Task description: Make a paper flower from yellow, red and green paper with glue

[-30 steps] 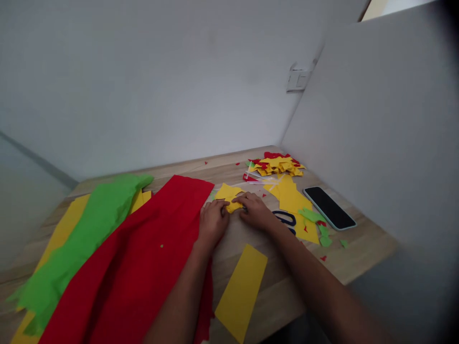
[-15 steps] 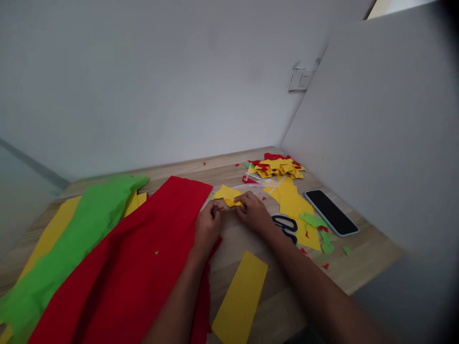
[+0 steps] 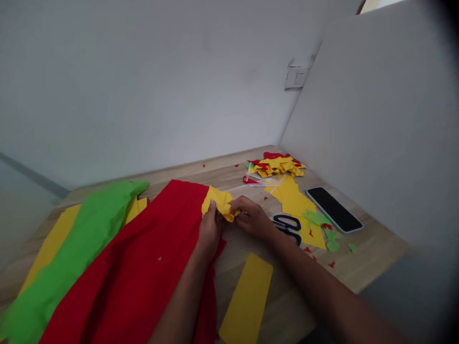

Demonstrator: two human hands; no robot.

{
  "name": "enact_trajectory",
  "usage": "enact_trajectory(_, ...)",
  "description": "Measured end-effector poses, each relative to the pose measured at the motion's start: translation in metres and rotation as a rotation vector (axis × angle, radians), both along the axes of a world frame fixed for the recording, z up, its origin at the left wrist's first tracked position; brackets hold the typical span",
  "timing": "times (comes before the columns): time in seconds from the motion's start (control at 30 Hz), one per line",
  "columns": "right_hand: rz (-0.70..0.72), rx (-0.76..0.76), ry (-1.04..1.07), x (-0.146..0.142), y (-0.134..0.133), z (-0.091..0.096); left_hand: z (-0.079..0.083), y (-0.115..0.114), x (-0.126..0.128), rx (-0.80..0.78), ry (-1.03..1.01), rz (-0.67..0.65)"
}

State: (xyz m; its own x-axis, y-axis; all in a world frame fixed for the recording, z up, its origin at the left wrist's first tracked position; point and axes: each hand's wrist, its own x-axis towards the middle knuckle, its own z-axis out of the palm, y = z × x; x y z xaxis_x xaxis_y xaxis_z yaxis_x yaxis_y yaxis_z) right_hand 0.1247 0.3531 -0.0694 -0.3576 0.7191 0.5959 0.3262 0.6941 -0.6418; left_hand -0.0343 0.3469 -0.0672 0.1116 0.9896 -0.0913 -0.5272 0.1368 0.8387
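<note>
Between my hands is a small crumpled piece of yellow paper (image 3: 218,197), its lower edge bunched into folds. My left hand (image 3: 211,228) grips its left part, thumb on top. The fingers of my right hand (image 3: 251,217) pinch its right end. Under my left forearm and beside that hand lies a large sheet of red crepe paper (image 3: 150,248). Scissors with dark blue handles (image 3: 287,223) lie just right of my right hand, their blades mostly hidden. A flat yellow paper strip (image 3: 247,298) rests on the table between my forearms.
Green crepe paper (image 3: 82,234) lies over yellow sheets (image 3: 53,239) at the left. A pile of yellow and red pieces (image 3: 278,166) sits at the back right, near clear thin strips (image 3: 265,180). A phone (image 3: 335,210) lies near the right edge, beside green scraps (image 3: 332,243).
My left hand has taken hold of the yellow paper, which my right hand was holding. The piece is now lifted and turned, overlapping the red sheet's edge. The view has shifted slightly.
</note>
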Motion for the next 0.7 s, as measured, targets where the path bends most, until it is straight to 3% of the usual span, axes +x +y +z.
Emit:
enact_trajectory(0.07,0.017,0.026,-0.035,-0.0011,-0.0009,0.0000,0.0043,-0.0028,0.0051,-0.047,-0.195,-0.056)
enact_trajectory(0.17,-0.043,0.045,-0.096,-0.0034,-0.0011,-0.0021,0.0072,-0.0061,0.0090,-0.087,-0.303,-0.078)
enact_trajectory(0.3,-0.118,0.031,-0.127,-0.0054,-0.0015,-0.0039,0.0021,-0.0060,0.0081,-0.120,-0.318,-0.055)
enact_trajectory(0.5,-0.070,0.016,0.019,-0.0024,-0.0051,0.0020,0.0024,-0.0048,0.0051,-0.230,-0.332,-0.066)
enact_trajectory(0.7,-0.213,-0.068,0.127,-0.0028,-0.0076,0.0039,0.0087,-0.0083,0.0056,-0.282,-0.297,-0.041)
